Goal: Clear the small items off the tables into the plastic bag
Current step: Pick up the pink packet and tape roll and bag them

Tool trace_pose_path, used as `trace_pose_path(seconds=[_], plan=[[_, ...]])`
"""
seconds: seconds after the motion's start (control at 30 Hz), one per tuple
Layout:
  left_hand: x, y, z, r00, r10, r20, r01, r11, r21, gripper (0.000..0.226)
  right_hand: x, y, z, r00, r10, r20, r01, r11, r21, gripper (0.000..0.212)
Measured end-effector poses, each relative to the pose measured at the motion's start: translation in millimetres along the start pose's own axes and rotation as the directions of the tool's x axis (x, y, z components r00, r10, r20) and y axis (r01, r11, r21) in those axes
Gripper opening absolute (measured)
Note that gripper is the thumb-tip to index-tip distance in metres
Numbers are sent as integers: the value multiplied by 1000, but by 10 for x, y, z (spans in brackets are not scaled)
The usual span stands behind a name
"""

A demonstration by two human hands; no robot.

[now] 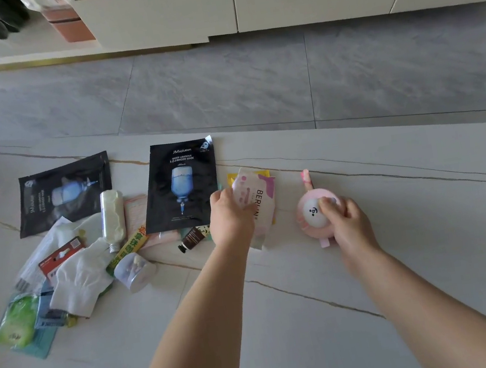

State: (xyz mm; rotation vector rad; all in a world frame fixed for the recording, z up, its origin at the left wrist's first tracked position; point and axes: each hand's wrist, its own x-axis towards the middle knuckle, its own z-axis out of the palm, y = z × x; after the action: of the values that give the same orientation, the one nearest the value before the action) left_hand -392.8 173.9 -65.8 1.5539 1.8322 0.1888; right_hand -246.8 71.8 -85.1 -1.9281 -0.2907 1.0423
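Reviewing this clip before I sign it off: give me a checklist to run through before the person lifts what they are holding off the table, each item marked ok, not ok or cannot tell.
1. Left hand has hold of the pink-and-white sachet: ok, its fingers lie curled over the packet's edge.
2. Right hand has hold of the round pink gadget: ok, its fingers wrap round it.
3. Plastic bag within reach: cannot tell, no bag shows in the view.
4. Yellow packet under the sachet comes along: cannot tell, the sachet mostly covers it.
5. Table cleared: not ok, two black mask packets and a pile at the left remain.
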Motion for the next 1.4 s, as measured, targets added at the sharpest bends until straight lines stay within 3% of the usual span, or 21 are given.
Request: trace_pose_path(seconds=[0.1,0.17,0.53,0.7,0.87,1.07,1.27,1.4], plan=[[21,10,44,999,-38,5,38,999,2,54,-10,9,6,1000,7,-4,-7,1000,6,20],[33,31,63,995,-94,28,94,996,-6,55,-18,6,14,1000,22,16,-22,1000,17,18],[-545,-184,144,984,-149,94,158,982,-104,19,-283,-18,24,1000,30,-7,-30,999,-18,19],[-1012,-163,-237,920,-295,260,387,791,-473,12,-767,-257,-117,987,125,100,-128,992,21,14],[-1434,-129,-897,894,-357,270,446,666,-598,8,-1317,-762,-192,953,148,266,-155,988,8,9],[-2096,-95,-1851,891,-394,226,431,574,-697,13,-2177,-1351,-176,902,113,416,-104,994,-44,8],[-3089,-254,-2722,879,-439,188,373,385,-844,25,-3224,-1785,-109,820,79,567,-28,995,-99,8],[-3760,-538,-3187,863,-484,144,301,266,-916,24,-3937,-1949,39,735,76,674,24,990,-137,20]])
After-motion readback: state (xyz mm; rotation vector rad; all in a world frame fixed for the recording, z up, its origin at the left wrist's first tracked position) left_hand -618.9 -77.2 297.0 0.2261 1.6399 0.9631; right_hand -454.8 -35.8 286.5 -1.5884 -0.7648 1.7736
